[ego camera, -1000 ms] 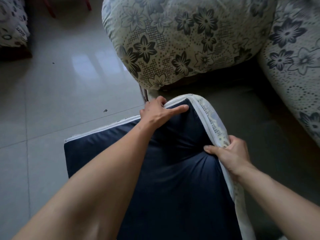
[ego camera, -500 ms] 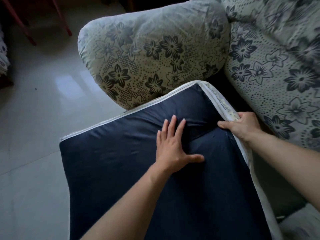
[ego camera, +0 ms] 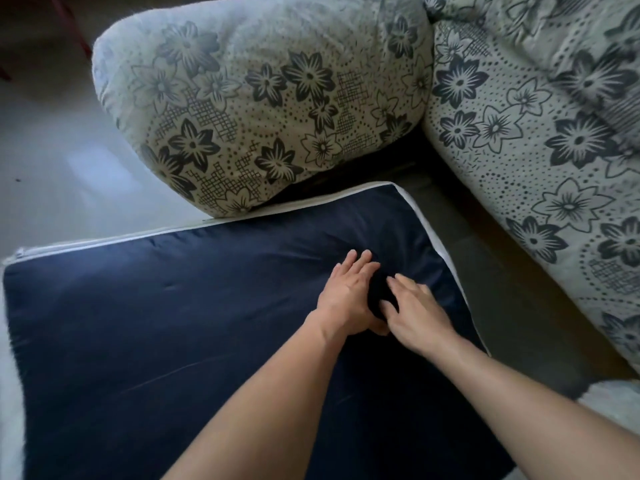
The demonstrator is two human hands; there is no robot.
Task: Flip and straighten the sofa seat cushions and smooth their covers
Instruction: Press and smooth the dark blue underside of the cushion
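A seat cushion [ego camera: 166, 323] lies flat on the sofa base, its dark navy underside facing up, with a white zipped edge along the far side and right side. My left hand [ego camera: 346, 296] rests palm down on the navy fabric near the cushion's far right corner, fingers together and stretched out. My right hand [ego camera: 415, 317] lies flat beside it, fingers apart, the two hands touching at the thumbs. Neither hand grips anything. Small wrinkles fan out in the fabric around the hands.
The floral-covered armrest [ego camera: 256, 109] bulges just beyond the cushion's far edge. The floral back cushion [ego camera: 540, 143] runs along the right. A strip of bare dark sofa base [ego camera: 512, 292] shows between cushion and back. Pale tiled floor [ego camera: 62, 157] lies to the left.
The cushion has dropped flat onto the base. My right hand let go of the cushion's right edge and came onto the navy surface beside my left hand.
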